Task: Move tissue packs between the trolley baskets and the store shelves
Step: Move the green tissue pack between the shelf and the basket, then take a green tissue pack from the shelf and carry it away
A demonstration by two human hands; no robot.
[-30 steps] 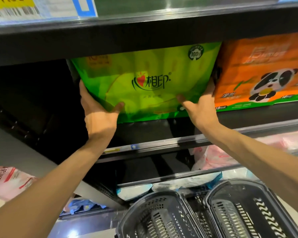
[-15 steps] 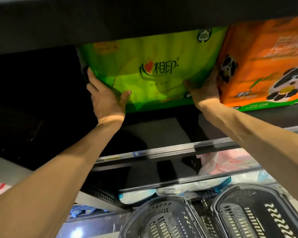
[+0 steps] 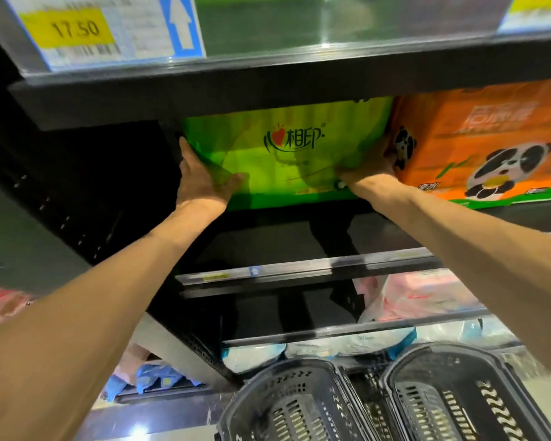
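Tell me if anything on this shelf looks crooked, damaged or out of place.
Nothing stands out. The green tissue pack sits upright on the shelf, held at its sides by the left hand and right hand, close beside the orange panda pack. Both wrappers look intact.

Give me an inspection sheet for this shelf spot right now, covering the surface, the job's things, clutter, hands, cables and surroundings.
Surface: dark shelf, bare in front of the packs.
Job's things: green pack on the shelf, hard against the orange pack to its right; two black baskets below, nothing seen inside.
Clutter: nothing seen.
Hands: left hand grips the green pack's lower left corner, thumb on the front; right hand holds its lower right corner, fingers wedged between the packs.
Cables: nothing seen.
Surroundings: price tag reading 17.50 on the shelf edge above; pink packs and pale packs on lower shelves; the space left of the green pack is dark.
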